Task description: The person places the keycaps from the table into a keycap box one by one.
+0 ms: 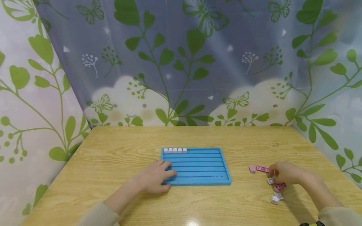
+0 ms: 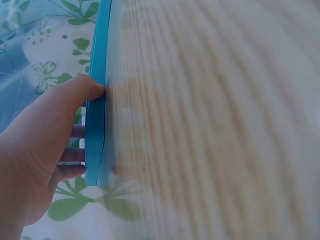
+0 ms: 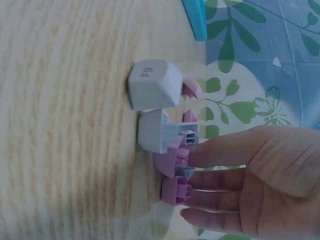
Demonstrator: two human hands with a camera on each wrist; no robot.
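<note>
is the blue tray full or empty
Mostly empty: the blue tray holds five white keycaps at its far row's left end; the rest in view is bare.

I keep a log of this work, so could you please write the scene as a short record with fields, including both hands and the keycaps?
Surface: wooden table
Container: blue tray with ridged rows
In tray: five white keycaps, far row, left end
Loose: pink keycaps and white keycaps, right of tray
Left hand: grips tray's near-left corner
Right hand: at loose keycaps; grip unclear
Backdrop: leaf-patterned cloth
</note>
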